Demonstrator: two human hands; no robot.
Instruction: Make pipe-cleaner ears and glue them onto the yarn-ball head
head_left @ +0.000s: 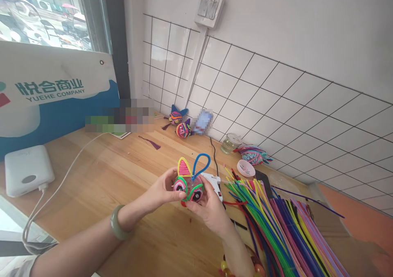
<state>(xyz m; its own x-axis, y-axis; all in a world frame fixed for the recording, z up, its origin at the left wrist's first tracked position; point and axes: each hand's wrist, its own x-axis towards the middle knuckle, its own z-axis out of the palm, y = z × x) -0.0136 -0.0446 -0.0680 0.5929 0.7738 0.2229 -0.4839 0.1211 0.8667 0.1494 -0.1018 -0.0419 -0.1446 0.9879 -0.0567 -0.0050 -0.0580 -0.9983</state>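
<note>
A small round figure (188, 182) made of coloured fuzzy stems is held up over the wooden table. It has two dark eyes ringed in pink and green, a pink ear edged in yellow, and a blue loop (202, 165) standing on top. My left hand (168, 187) grips its left side, thumb across the front near one eye. On the other side my right hand (208, 205) holds it, with the thumb below the right eye. Behind the right hand a white glue gun (214, 183) lies partly hidden.
Many coloured fuzzy stems (276, 215) spread over the right side. Along the wall are two finished figures (183, 129), a phone (203, 122), a glass jar (231, 143) and a pink dish (246, 168). A white power bank (28, 171) with a cable lies left.
</note>
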